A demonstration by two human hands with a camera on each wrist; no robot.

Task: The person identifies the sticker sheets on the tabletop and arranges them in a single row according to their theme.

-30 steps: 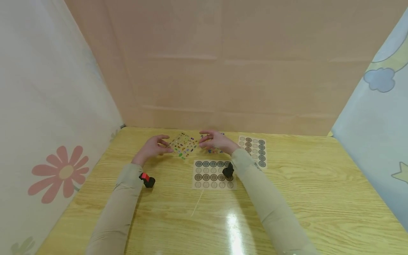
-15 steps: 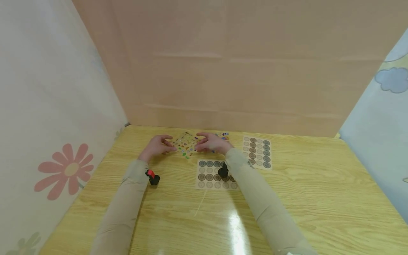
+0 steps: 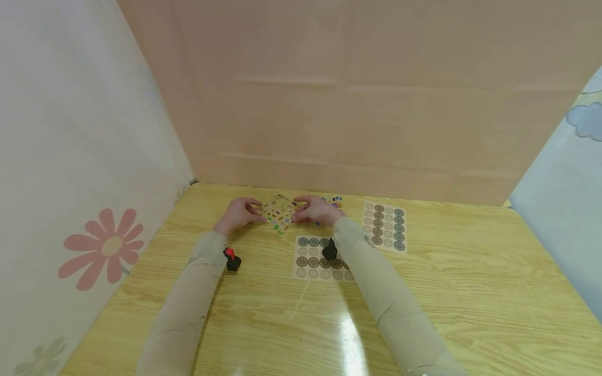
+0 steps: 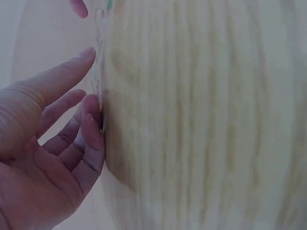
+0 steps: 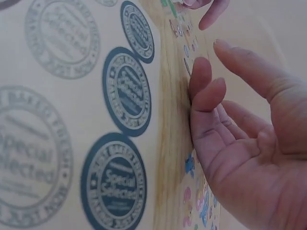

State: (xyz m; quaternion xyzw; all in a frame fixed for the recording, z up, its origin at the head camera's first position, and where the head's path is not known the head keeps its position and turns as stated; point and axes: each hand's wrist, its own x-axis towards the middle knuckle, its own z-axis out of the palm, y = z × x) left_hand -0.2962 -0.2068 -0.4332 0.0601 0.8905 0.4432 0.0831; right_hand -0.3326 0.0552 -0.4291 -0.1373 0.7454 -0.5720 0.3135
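Yellowish wood-grain table (image 3: 423,292), and right at the far edge of it a person has both hands on a small sheet of tiny colourful stickers (image 3: 278,213). The left hand (image 3: 240,214) has it by one edge, fingers mostly straight with the tips against the sheet; from the left wrist view the fingertips (image 4: 91,103) sit right on the sheet's edge. The right hand (image 3: 316,210) comes in from the other side, fingers loosely bent, tips at the sheet. Can't really tell if it's pinching or just touching. My guess is one hand steadies while the other picks at a sticker.

Nearer the person lies a sheet of round "Special Selected" seals (image 3: 316,258), partly under the right forearm, and a second seal sheet (image 3: 385,225) lies off to the right. Another bright sticker sheet (image 3: 335,199) peeks out behind the right hand.
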